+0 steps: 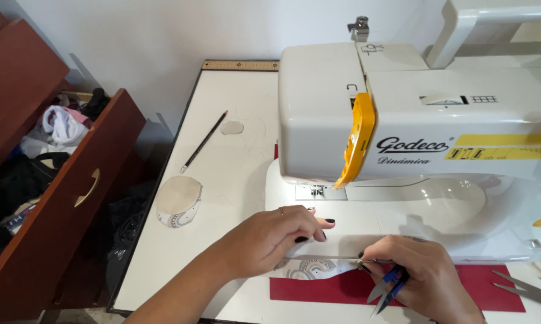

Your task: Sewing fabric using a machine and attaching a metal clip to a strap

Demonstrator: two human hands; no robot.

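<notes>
- A small patterned fabric piece (311, 268) is held at the lower centre of the frame, on the machine bed in front of the white sewing machine (414, 114).
- It is pressed down by the left hand (270, 240), fingers curled together; it is pinched at its edge by the right hand (423, 279), which also carries blue thread snips (389, 287).
- No stitching is seen under the needle yet; a round cut piece (179, 201) lies apart, centre left.
- A white table (222, 150) bears a pencil (203, 141) and red sheet (486, 288); an open brown drawer (60, 198) of clothes stands at left, against a pale wall.

White table (234, 174) bears sewing machine (414, 120), pencil (203, 142), fabric round (179, 201) (left side)
</notes>
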